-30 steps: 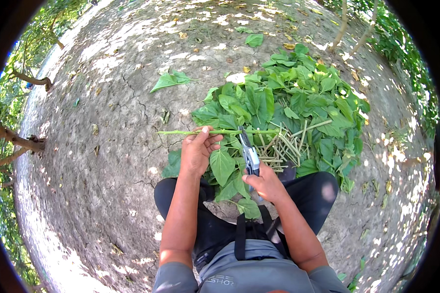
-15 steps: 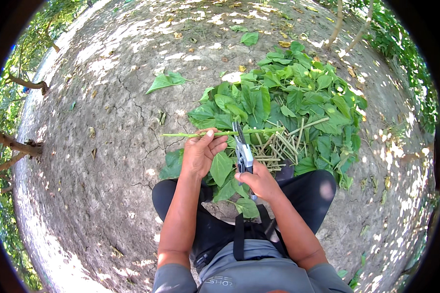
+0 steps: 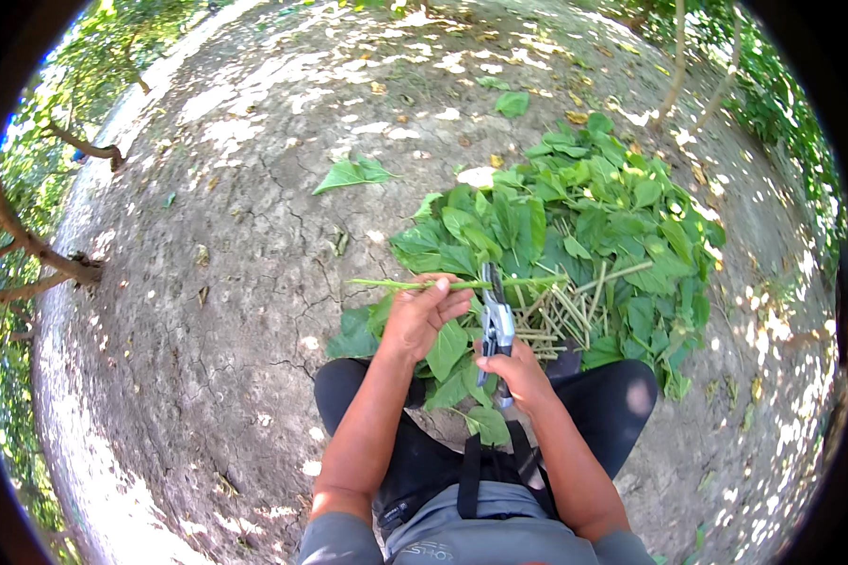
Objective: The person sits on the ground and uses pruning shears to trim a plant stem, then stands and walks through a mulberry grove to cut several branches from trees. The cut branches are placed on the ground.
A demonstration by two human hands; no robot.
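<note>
Left hand (image 3: 429,318) grip pinches green stem (image 3: 532,281) over near-left edge of leaf heap (image 3: 589,193); right hand (image 3: 520,372) grip wraps pruners (image 3: 499,327), set at stem; many cut pieces (image 3: 575,309) lie right, held stem looks uncut

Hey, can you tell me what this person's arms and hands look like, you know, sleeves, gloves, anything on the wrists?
The left hand and right hand are bare, without gloves. No watch or band shows on either wrist. The left sleeve and right sleeve are short and grey, leaving the forearms uncovered. No marking shows on either sleeve.
</note>
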